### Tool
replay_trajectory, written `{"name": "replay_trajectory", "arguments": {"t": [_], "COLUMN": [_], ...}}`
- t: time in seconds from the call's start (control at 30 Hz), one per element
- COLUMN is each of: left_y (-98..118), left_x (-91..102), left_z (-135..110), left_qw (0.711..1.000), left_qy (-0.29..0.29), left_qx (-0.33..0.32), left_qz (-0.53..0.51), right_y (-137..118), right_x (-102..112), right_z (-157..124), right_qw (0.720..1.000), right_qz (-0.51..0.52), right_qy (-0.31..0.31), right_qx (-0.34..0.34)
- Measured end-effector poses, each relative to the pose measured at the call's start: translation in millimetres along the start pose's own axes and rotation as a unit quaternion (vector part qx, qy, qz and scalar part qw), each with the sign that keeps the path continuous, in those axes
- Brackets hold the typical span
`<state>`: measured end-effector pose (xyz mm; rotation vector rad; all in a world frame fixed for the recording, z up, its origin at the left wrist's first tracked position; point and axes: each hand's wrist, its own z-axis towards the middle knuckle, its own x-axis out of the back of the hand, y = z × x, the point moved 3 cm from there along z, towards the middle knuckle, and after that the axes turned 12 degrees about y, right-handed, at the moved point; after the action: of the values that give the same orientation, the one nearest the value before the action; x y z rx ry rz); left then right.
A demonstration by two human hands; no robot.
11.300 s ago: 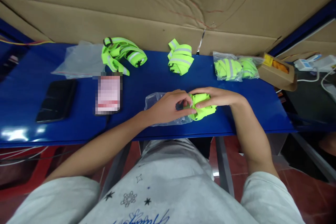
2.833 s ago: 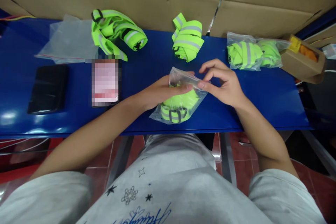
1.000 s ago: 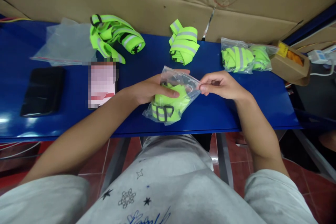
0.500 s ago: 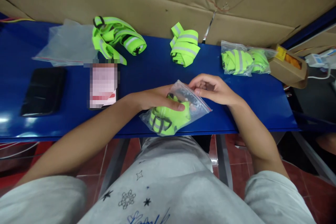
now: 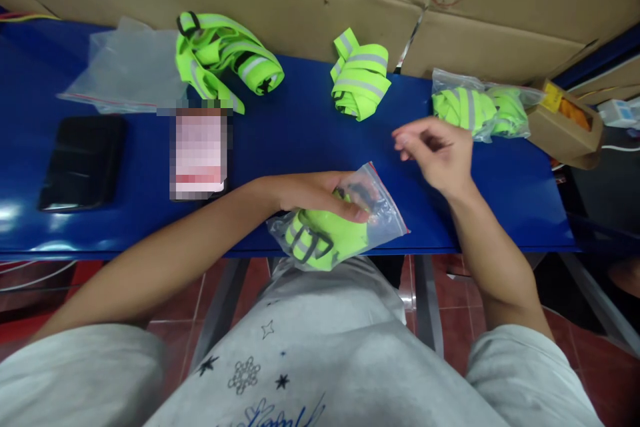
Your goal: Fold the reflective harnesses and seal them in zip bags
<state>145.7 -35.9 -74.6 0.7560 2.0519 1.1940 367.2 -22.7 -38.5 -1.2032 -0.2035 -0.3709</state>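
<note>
My left hand [image 5: 334,199] is closed around a clear zip bag [image 5: 387,210] at the table's front edge, its thumb pressed on top. Inside the bag lies a folded fluorescent yellow-green reflective strap [image 5: 310,233] with a dark buckle. The red-lined mouth of the bag points right, and it looks closed. Raised to the right of the bag and apart from it, my right hand [image 5: 440,152] has its thumb and fingertips pinched together, with nothing visible in them.
On the blue table [image 5: 295,120] are a loose strap bundle [image 5: 225,57], a rolled strap [image 5: 361,77], bagged straps [image 5: 463,107], empty bags [image 5: 130,73], a black case [image 5: 83,163] and a blurred-out phone-like device [image 5: 199,153]. A cardboard box [image 5: 565,123] stands right; cardboard lines the back.
My right hand has let go of the bag's mouth and moved up and right, its fingers drawing together. My left hand still grips the bag, which has tilted slightly.
</note>
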Motion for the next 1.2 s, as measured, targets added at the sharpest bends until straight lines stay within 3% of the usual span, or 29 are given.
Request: {"name": "replay_trajectory", "arguments": {"t": [0.07,0.23,0.3,0.4,0.6,0.73,0.87,0.97,1.2], "left_y": [1,5,4,5,9,12,14,14,9], "left_x": [0.0,6.7,10.9,16.1,18.1,18.9,22.0,24.4,26.2], "left_z": [1,7,8,6,4,6,5,5,6], "left_qw": [0.999,0.972,0.962,0.956,0.963,0.951,0.928,0.917,0.913], "left_qy": [0.027,0.212,0.258,0.279,0.232,0.25,0.305,0.333,0.341], "left_qx": [-0.038,-0.099,-0.091,-0.096,-0.098,-0.107,-0.133,-0.162,-0.18], "left_qz": [0.005,0.019,0.025,0.009,-0.094,-0.146,-0.169,-0.151,-0.135], "right_y": [1,-7,-6,1,9,8,11,13,11], "right_x": [5,-14,-18,-18,-14,-8,-2,-1,-3], "right_z": [3,-7,-11,-9,-3,0,4,6,4], "right_qw": [0.999,0.968,0.96,0.956,0.944,0.948,0.951,0.963,0.977], "right_qz": [0.015,0.071,0.06,0.068,0.098,0.087,0.101,0.095,0.087], "right_qy": [0.012,-0.23,-0.26,-0.245,-0.221,-0.197,-0.164,-0.14,-0.104], "right_qx": [-0.026,-0.065,-0.083,-0.143,-0.225,-0.233,-0.241,-0.211,-0.165]}}
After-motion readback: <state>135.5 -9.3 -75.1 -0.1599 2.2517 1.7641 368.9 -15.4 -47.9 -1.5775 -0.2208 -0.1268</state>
